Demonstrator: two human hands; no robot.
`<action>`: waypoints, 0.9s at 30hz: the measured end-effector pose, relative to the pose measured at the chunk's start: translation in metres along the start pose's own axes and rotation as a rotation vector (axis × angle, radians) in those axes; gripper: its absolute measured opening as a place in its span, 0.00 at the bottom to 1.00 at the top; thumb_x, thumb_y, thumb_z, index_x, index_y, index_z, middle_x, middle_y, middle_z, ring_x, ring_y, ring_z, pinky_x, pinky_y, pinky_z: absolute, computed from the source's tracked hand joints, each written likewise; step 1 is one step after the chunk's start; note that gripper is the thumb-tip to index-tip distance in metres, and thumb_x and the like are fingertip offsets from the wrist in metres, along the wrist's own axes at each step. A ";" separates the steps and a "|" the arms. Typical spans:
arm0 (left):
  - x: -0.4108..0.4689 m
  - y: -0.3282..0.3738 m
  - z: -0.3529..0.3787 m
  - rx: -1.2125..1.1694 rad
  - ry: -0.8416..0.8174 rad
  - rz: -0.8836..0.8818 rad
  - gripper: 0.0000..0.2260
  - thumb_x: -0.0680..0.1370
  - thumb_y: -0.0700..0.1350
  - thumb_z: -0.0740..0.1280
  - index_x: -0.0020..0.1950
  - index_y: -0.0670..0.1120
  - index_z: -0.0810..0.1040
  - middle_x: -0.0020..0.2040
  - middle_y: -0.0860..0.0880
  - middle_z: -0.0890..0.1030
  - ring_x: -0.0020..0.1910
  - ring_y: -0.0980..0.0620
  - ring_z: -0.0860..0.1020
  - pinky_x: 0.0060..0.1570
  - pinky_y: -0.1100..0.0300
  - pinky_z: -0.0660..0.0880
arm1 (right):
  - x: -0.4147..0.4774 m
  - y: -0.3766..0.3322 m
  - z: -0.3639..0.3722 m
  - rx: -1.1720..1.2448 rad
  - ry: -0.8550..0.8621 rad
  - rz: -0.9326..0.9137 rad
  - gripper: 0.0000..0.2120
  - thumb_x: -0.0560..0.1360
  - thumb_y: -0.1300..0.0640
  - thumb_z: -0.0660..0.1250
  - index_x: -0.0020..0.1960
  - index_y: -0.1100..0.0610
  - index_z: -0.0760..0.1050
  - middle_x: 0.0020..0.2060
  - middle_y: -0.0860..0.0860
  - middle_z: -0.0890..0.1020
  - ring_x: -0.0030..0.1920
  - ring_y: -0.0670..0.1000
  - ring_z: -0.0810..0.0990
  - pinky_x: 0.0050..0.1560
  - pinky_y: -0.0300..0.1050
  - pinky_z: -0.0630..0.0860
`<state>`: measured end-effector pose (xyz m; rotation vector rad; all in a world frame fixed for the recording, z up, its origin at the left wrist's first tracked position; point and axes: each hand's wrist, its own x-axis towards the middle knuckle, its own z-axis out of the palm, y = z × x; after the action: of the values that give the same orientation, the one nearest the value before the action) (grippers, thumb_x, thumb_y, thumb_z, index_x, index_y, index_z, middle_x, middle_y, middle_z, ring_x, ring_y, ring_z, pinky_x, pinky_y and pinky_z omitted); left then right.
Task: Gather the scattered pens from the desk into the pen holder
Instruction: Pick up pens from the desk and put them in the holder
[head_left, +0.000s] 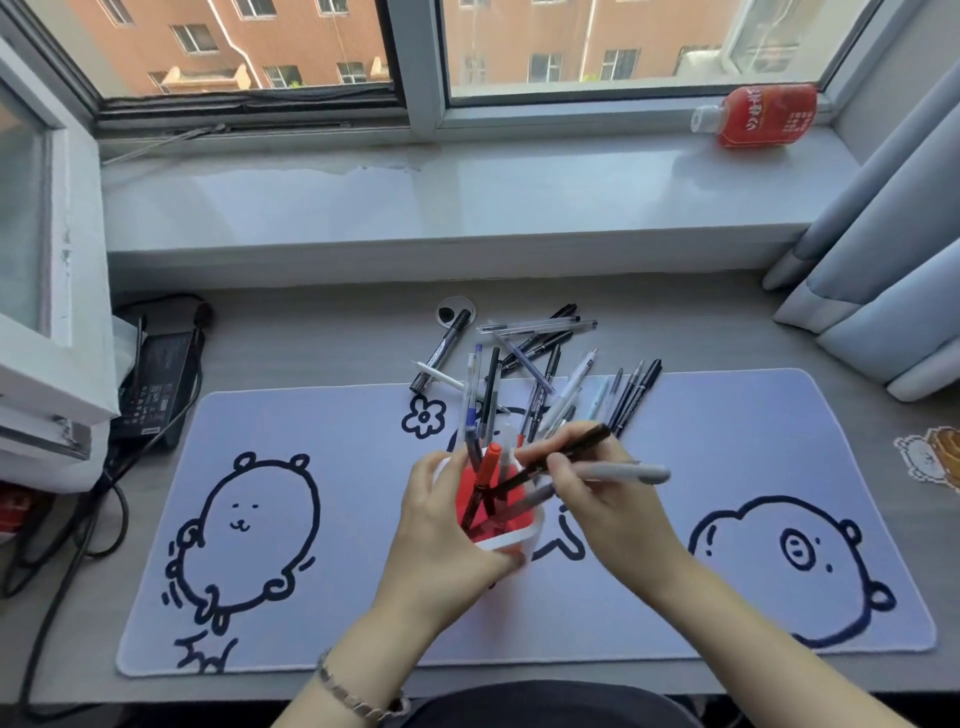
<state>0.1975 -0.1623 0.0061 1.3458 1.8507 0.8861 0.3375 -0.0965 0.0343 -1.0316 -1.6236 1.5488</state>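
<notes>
The pen holder (511, 540) is white outside and red inside, and sits in the middle of the desk mat. My left hand (447, 525) wraps around its left side. Several pens, one with an orange-red cap (489, 462), stand inside it. My right hand (597, 499) pinches a black pen (571, 452) whose lower end reaches into the holder. A grey pen (634, 473) sticks out to the right of the same fingers. Just beyond the holder, several scattered pens (540, 374) lie in a loose heap across the mat's far edge and the bare desk.
A white desk mat (322, 597) with cartoon drawings covers the desk. A black power adapter (156, 384) with cables sits at the left. A cable hole cover (455, 310) is behind the pens. A red bottle (758, 115) lies on the windowsill. Curtains (883, 270) hang at right.
</notes>
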 end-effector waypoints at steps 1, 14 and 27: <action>0.001 0.002 0.002 -0.003 0.006 0.019 0.31 0.59 0.42 0.76 0.54 0.64 0.66 0.56 0.55 0.67 0.53 0.77 0.66 0.45 0.85 0.62 | 0.001 0.000 0.002 0.003 0.016 0.022 0.13 0.76 0.69 0.58 0.42 0.52 0.71 0.42 0.51 0.82 0.43 0.43 0.82 0.43 0.32 0.76; 0.018 0.004 0.002 0.007 0.068 0.038 0.36 0.60 0.45 0.77 0.64 0.56 0.67 0.58 0.58 0.65 0.58 0.73 0.65 0.55 0.80 0.63 | 0.005 -0.011 0.008 -0.367 0.073 0.013 0.08 0.70 0.47 0.67 0.48 0.46 0.75 0.35 0.37 0.78 0.40 0.37 0.76 0.41 0.27 0.69; 0.069 0.027 -0.008 -0.071 -0.422 0.163 0.44 0.61 0.44 0.79 0.69 0.59 0.58 0.67 0.61 0.61 0.67 0.71 0.59 0.64 0.74 0.60 | 0.025 0.031 -0.046 -0.259 -0.188 0.142 0.50 0.53 0.53 0.81 0.64 0.29 0.57 0.62 0.35 0.71 0.61 0.38 0.72 0.52 0.27 0.71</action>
<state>0.1878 -0.0911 0.0238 1.5196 1.3916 0.6758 0.3691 -0.0528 0.0056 -1.1893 -1.9574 1.5966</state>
